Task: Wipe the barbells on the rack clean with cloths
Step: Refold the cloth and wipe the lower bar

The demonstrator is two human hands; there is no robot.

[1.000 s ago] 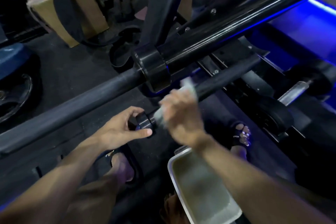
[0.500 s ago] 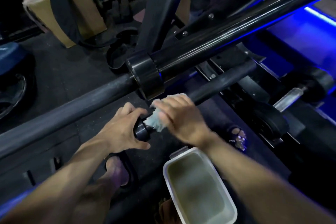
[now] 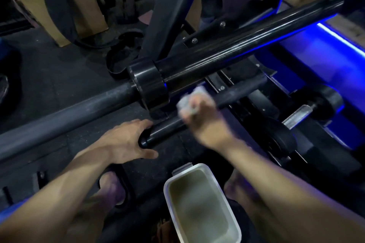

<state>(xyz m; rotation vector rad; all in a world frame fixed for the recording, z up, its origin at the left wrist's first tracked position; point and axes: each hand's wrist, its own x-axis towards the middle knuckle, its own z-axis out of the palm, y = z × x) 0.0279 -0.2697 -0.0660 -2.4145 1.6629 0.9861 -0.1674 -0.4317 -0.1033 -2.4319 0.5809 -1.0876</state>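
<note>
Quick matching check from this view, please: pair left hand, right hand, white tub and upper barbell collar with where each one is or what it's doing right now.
1 left hand
2 right hand
3 white tub
4 upper barbell collar

a on the floor between the feet
b grips a cloth on the lower bar
c cups the lower bar's end
d above the lower bar

Pairs: 1-c, 2-b, 3-a, 4-d

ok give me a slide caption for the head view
Right hand wipes the lower barbell with a cloth while the left hand steadies its end above a white tub.
</note>
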